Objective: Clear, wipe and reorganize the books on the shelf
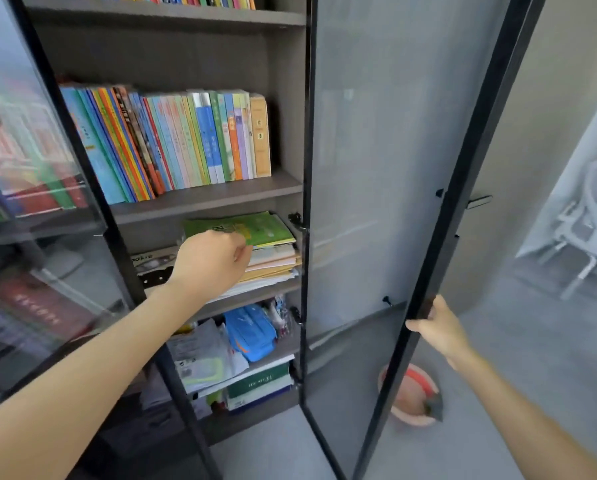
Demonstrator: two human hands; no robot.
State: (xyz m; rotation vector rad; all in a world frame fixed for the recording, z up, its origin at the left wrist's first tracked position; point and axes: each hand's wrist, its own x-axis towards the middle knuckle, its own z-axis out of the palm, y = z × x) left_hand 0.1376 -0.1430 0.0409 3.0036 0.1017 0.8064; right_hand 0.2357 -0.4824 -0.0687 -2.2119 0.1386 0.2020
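To the left of the left hand stands a closed glass cabinet door with a black frame (pixel 30 202); blurred red and green books show behind its pane. The left hand (pixel 208 261) reaches into the dark grey wooden bookcase (pixel 283 98) with its back toward the camera and its fingers curled. The fingertips lie at the near edge of a green paperback (pixel 259 226), but whether they pinch it or only touch it cannot be told.

That paperback lies flat on top of a stack of pale, flat-lying books and papers (pixel 276 261) just to the right of the hand and under it. Above the hand, one board up, a row of upright colourful thin books (pixel 165 140) leans slightly to the left, ending in a thick tan volume (pixel 260 136). Below the hand, one compartment down, lie a blue fabric pencil pouch (pixel 252 332) and clear plastic sleeves with papers (pixel 203 358) — under those, a green-and-white book (pixel 259 382) lies flat.

Further right, an open frosted-glass door with a black frame (pixel 359 168) swings out from the bookcase. The right hand (pixel 439 327) grips its outer frame edge, fingers wrapped round the black bar. Just below this hand a round pink plastic basin (pixel 411 393) sits on the grey floor, partly seen through the glass, with a dark grey thing on its rim. Above and to the right of the hand, well apart, stands a white mesh chair (pixel 594 209).
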